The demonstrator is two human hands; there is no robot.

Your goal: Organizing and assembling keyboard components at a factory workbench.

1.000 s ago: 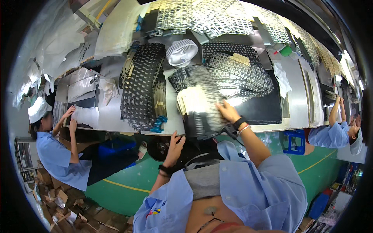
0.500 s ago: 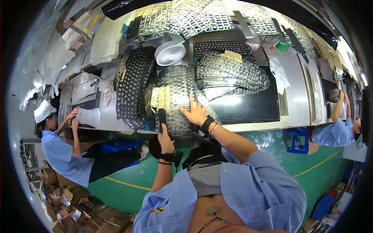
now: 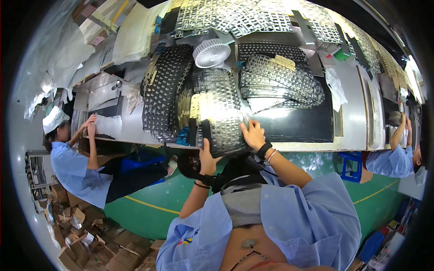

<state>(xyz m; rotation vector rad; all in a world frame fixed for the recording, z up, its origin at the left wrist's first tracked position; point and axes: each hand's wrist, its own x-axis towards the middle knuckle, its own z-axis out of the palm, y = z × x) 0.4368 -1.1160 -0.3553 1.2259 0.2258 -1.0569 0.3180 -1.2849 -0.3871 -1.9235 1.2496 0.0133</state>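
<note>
Step in hand, as judged: squaring up a stack of perforated metal sheets at the near edge of the workbench. Left hand cupped under the stack's near edge, thumb up against its face, fingers closed around the rim. Right hand laid flat on top at the stack's near right corner, fingers spread and pressing down. Stack half on the bench, near end overhanging toward the body.

Next move, as judged, calls for both hands keeping even pressure so the thin sheets do not fan out or slide off the edge; a firm two-sided hold needed before any lift.

Count, placed from the held stack:
- White round fan: one, just beyond.
- Dark perforated sheets: one pile, touching on the left.
- Fanned pile of sheets on the black mat: one pile, right.
- Co-workers: two, a seated co-worker far left and another far right.
- Individual sheets in each pile: not countable.
</note>
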